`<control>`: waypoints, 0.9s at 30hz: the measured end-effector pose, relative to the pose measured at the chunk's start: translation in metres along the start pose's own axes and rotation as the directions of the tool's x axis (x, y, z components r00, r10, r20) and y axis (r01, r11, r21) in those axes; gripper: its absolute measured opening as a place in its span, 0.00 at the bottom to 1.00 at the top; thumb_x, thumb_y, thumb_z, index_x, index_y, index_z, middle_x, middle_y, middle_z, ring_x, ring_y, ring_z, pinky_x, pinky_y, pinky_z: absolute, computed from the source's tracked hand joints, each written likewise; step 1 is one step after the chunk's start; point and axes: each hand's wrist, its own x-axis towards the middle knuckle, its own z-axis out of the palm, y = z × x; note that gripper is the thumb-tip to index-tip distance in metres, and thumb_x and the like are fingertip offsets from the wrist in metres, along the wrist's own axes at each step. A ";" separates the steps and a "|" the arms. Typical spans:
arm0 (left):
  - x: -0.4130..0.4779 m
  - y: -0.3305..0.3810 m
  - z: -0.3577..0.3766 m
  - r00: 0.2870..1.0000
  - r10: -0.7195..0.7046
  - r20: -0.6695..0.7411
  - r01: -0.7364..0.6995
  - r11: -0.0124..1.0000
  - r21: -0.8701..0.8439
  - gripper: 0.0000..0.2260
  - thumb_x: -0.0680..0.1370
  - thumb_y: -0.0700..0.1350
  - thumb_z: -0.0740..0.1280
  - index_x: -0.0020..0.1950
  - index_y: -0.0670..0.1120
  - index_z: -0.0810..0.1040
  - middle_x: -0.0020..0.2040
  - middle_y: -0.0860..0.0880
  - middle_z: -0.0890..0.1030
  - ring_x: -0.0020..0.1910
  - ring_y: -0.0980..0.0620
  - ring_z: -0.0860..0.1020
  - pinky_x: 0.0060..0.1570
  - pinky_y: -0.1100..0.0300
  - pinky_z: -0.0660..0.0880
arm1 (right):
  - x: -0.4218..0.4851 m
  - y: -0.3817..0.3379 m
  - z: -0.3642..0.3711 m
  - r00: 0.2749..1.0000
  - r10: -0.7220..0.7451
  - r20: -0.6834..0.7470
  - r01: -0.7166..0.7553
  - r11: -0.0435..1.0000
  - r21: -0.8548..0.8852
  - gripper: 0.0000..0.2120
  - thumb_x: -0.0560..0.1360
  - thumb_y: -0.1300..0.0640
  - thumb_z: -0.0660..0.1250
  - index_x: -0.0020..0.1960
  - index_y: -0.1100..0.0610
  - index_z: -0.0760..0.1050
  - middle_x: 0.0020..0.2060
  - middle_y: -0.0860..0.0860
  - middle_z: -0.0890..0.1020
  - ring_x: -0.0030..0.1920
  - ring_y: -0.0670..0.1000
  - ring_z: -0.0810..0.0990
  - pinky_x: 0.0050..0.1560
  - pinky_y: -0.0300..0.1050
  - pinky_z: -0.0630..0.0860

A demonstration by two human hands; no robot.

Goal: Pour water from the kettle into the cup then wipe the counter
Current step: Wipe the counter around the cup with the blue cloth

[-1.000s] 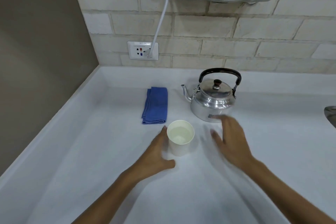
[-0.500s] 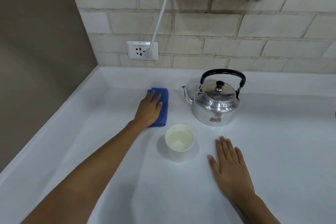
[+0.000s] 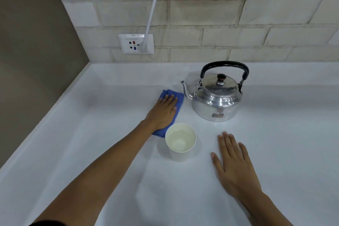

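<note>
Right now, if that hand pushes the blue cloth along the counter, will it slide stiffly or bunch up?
The blue cloth is soft and folded in layers, so it will likely bunch or unfold at the edges. With the left hand pressed flat on it, it should probably glide over the smooth white counter.

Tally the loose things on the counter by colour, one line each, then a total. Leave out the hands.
Blue: 1, the folded cloth under the left hand
Silver metal: 1, the kettle
White: 1, the paper cup, with water in it
Total: 3
</note>
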 end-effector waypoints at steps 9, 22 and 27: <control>-0.115 -0.040 -0.009 0.959 0.282 0.016 -0.275 0.946 -0.172 0.21 0.82 0.50 0.48 0.72 0.58 0.44 0.73 0.64 0.44 0.71 0.69 0.38 0.67 0.75 0.36 | -0.001 -0.001 0.002 1.000 -0.008 -0.005 0.008 1.000 0.009 0.29 0.78 0.45 0.44 0.74 0.55 0.40 0.75 0.50 0.45 0.71 0.43 0.36 0.74 0.47 0.39; -0.157 0.025 0.018 0.978 -0.163 -0.131 0.147 0.982 -0.120 0.23 0.81 0.50 0.45 0.75 0.47 0.45 0.77 0.50 0.48 0.75 0.51 0.42 0.74 0.58 0.42 | 0.000 0.002 0.000 1.000 -0.011 0.015 0.011 1.000 0.000 0.28 0.78 0.44 0.44 0.74 0.56 0.43 0.76 0.52 0.48 0.74 0.49 0.43 0.74 0.49 0.43; -0.230 0.005 0.018 0.971 -0.184 -0.154 0.163 0.976 -0.141 0.26 0.78 0.56 0.40 0.74 0.47 0.48 0.75 0.54 0.48 0.73 0.56 0.42 0.71 0.63 0.43 | 0.001 0.001 0.002 1.000 -0.005 0.018 0.005 0.999 -0.035 0.29 0.79 0.44 0.43 0.74 0.57 0.43 0.76 0.53 0.47 0.75 0.50 0.43 0.74 0.50 0.43</control>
